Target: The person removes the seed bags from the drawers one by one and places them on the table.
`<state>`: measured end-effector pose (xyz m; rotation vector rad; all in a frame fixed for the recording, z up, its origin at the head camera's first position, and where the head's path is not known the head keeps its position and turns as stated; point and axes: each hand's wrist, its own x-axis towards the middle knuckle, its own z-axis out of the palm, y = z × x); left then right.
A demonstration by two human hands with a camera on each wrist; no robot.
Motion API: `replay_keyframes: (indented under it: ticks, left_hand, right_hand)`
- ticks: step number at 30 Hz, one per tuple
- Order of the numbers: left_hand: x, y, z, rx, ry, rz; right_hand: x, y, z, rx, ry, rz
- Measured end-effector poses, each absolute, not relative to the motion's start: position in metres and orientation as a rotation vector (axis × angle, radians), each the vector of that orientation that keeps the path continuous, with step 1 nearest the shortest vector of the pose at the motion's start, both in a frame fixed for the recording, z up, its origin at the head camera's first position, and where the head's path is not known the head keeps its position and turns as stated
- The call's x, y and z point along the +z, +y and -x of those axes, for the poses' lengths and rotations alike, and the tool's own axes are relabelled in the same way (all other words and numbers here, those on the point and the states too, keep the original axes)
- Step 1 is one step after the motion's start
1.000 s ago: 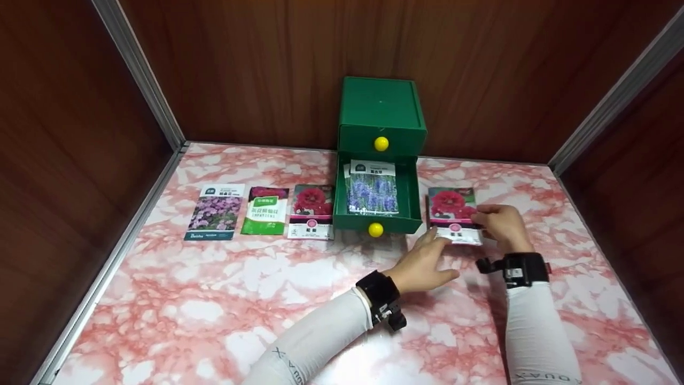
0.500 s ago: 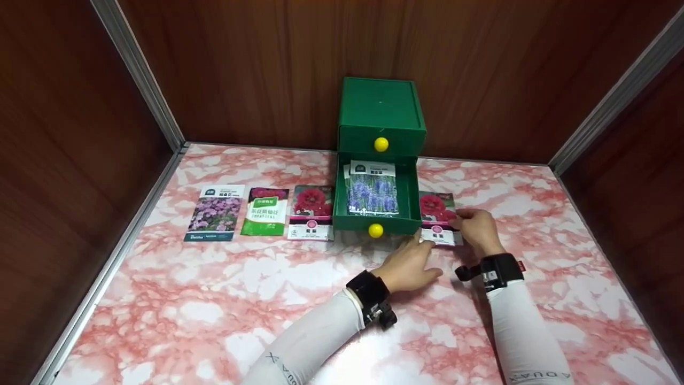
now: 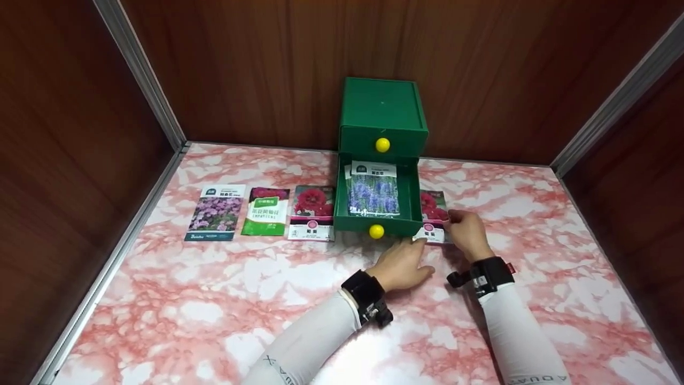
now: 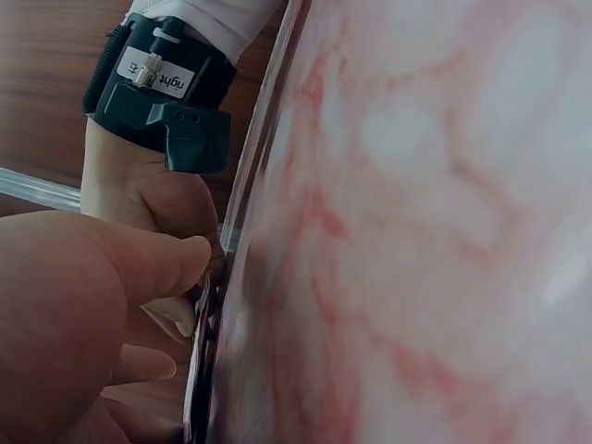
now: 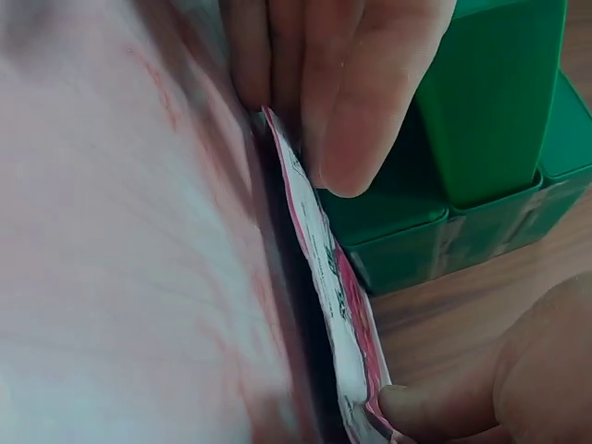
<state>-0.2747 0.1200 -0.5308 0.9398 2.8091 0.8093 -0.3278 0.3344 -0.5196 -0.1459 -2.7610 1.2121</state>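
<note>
A seed packet with red flowers (image 3: 432, 207) lies close against the right side of the pulled-out green drawer (image 3: 352, 222), which overlaps its left part in the head view. My right hand (image 3: 470, 233) pinches the packet's right edge; in the right wrist view one fingertip (image 5: 412, 409) presses on that edge. My left hand (image 3: 401, 266) lies in front of the drawer, fingers stretched to the packet's lower left corner, thumb apart. The packet shows nearly edge-on in the right wrist view. A lavender seed packet (image 3: 374, 195) lies in the drawer over another packet.
The green cabinet (image 3: 382, 104) stands at the back wall, its upper drawer closed. Left of it lie a purple-flower packet (image 3: 215, 213), a green-and-white packet (image 3: 265, 212) and a second red-flower packet (image 3: 311, 211). Wooden panels (image 3: 256, 69) enclose the marbled tabletop (image 3: 197, 310).
The red-flower packet on the right has slid left, up to the drawer's side. Both hands have moved left with it. The other packets and the cabinet stay put.
</note>
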Motion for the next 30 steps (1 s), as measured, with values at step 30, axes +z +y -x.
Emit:
replay_keyframes:
  ticks: [30]
  left_hand:
    - [-0.505, 0.115, 0.254, 0.617, 2.758, -0.981]
  right_hand:
    - [-0.497, 0.338, 0.319, 1.43, -2.707, 0.293]
